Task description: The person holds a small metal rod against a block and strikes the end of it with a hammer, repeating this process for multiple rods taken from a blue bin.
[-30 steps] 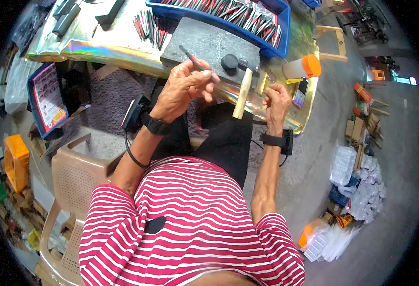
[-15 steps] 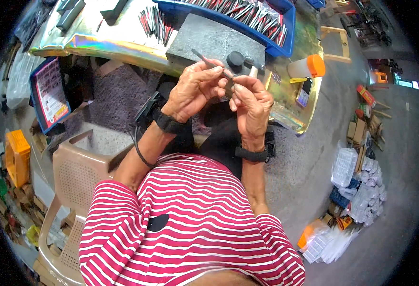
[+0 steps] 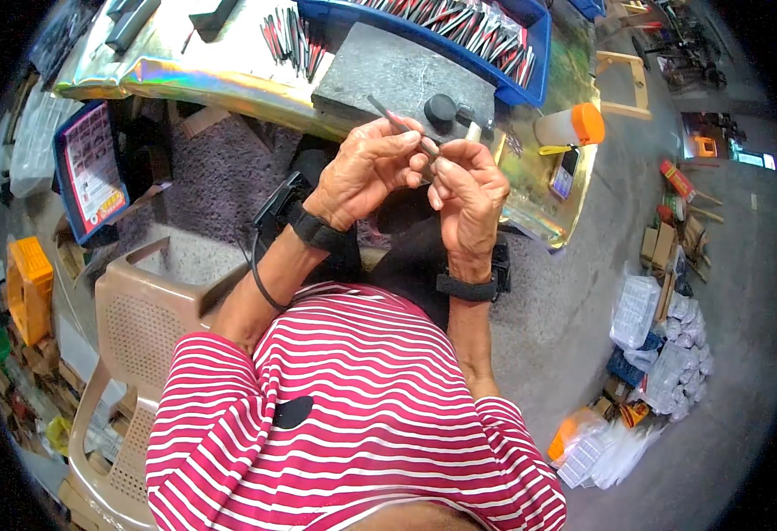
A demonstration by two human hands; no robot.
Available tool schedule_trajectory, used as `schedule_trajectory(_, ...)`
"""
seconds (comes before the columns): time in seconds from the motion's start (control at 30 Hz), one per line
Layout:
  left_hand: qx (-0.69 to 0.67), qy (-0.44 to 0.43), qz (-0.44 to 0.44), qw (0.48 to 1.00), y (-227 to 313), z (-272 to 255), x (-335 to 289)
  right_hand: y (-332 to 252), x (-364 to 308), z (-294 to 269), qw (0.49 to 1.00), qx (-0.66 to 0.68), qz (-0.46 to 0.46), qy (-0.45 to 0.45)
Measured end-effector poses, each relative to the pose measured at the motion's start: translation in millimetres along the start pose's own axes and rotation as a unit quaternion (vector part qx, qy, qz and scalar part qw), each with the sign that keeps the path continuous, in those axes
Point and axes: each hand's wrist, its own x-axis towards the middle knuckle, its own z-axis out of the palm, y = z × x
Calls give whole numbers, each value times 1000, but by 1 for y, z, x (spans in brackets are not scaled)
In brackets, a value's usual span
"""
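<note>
Glossy gold-foil table edge (image 3: 185, 81) extends left of rough rectangular grey block (image 3: 388, 66); nearside, left hand (image 3: 360, 166) and right hand (image 3: 472, 190) pinch slender dark rod (image 3: 378, 106).

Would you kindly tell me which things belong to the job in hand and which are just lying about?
Likely the job's:
slim stick, held in left hand, right hand at its end
grey block
blue bin of sticks

Probably lying about:
orange-lidded bottle
beige chair
orange crate
</note>
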Motion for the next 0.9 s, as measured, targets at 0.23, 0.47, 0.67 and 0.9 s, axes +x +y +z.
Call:
schedule_trajectory(0.23, 16, -2, 8, 1000, 2, 2, 0, -1, 0, -2, 1000, -7, 2, -9)
schedule_trajectory(0.47, 129, -35, 67, 989, 2, 0, 3, 2, -2, -1, 999, -43, -15, 14)
schedule_trajectory(0.67, 149, -41, 77, 985, 0, -1, 5, 4, -2, -4, 1000, -19, -14, 0)
schedule_trajectory(0.9, 197, 7, 69, 978, -3, -7, 3, 13, -1, -5, 986, -155, -52, 40)
